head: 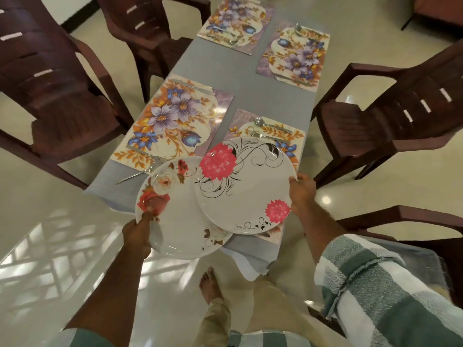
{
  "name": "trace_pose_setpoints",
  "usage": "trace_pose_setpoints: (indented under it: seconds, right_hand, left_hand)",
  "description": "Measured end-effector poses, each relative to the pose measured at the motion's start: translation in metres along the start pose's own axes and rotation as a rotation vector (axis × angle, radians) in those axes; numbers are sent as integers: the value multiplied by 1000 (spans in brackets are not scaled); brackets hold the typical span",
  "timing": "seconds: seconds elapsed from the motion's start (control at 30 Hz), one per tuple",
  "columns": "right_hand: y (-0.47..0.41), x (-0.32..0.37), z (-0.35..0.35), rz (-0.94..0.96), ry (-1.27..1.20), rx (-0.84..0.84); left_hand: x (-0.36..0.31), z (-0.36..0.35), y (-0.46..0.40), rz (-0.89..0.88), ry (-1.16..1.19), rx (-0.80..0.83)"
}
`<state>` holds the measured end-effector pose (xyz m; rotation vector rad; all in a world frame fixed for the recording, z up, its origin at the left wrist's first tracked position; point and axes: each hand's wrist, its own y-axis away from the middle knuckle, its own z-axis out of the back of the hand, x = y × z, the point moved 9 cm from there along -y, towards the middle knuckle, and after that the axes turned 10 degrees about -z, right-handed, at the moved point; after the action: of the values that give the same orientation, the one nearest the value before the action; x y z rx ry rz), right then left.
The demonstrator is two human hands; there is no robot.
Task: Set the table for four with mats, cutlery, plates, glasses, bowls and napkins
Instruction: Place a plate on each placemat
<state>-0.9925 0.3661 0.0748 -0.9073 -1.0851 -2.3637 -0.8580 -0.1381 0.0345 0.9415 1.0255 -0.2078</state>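
Observation:
My left hand (139, 235) grips the near rim of a white plate with red and cream roses (180, 221), thumb on top. My right hand (302, 194) holds the right rim of a white plate with pink flowers and black swirls (244, 186), which overlaps the rose plate and hovers over the near right mat (290, 136). Several floral mats lie on the grey table (238, 78): near left (172, 121), far left (235, 23), far right (295, 56). A spoon (269, 123) and fork (265, 136) lie on the near right mat. Cutlery (140, 171) lies at the near left mat's edge.
Dark brown plastic chairs stand around the table: two on the left (50, 96) (150, 28), one on the right (390, 116), another at the near right (413, 234). The floor is glossy cream tile (50, 246). My bare foot (210, 286) is near the table's end.

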Motion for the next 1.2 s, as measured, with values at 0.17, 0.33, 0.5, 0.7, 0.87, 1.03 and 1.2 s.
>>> trace_pose_setpoints:
  seconds: [0.17, 0.33, 0.5, 0.7, 0.87, 1.03, 1.2]
  right_hand:
    - [-9, -6, 22, -38, -62, -30]
    - [-7, -17, 22, -105, -186, 28]
    - [2, -22, 34, -143, -299, 60]
    - [4, -45, 51, -197, -234, -86]
    - [10, -58, 38, -225, -160, -114]
    - [10, -58, 9, -247, -179, -56]
    - [1, -58, -3, -294, -295, -66]
  left_hand:
    - [-23, -9, 12, -23, 85, 60]
    - [-41, -2, 19, -87, 79, 39]
    - [-45, 36, 23, -118, 94, -35]
    - [-51, 99, 34, -133, 168, -182]
    - [-46, 127, 41, -131, 228, -228]
    - [-36, 111, 44, -115, 192, -184]
    - [-27, 105, 51, -96, 219, -202]
